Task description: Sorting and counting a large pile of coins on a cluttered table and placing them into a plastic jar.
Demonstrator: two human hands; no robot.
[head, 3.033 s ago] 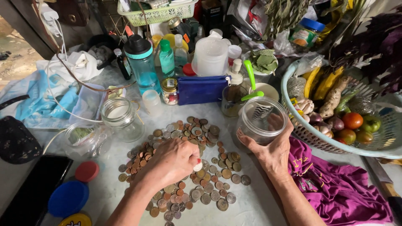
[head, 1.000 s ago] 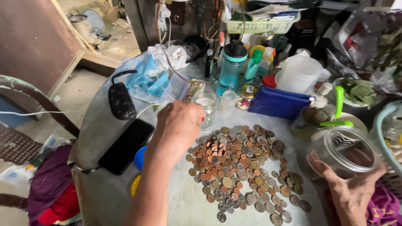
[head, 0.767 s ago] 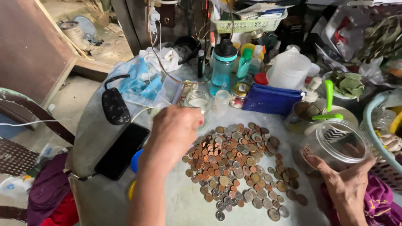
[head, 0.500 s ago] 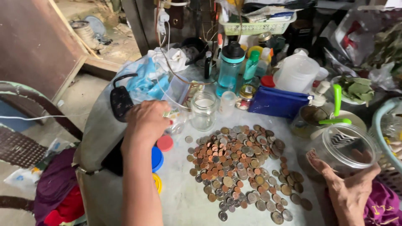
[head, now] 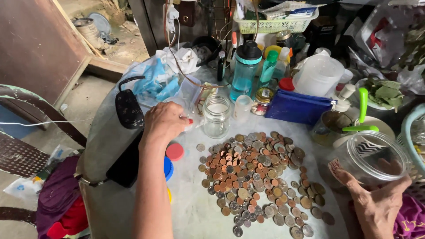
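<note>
Your left hand (head: 164,124) is closed over the mouth of a small clear container (head: 191,116) at the far left of the table (head: 195,212); the fingers are bunched narrow, and whether a coin sits between them cannot be seen. Your right hand (head: 376,201) grips the wide plastic jar (head: 372,159) at the near right, thumb across its wall. The coin pile (head: 256,177) lies between the two hands, with an open glass jar (head: 217,116) just beyond its far left edge.

To do this step well, keep the fingertips directly above the container's opening before you loosen them, and release low, because the clear wall looks thin and light. Keep the wrist clear of the red lid (head: 175,151) and the blue lid (head: 167,168) near it. Hold the wide jar steady on the table.

Compared with half a second ago, the left hand has moved slightly right and farther from you, onto the container. The right hand has not shifted.
</note>
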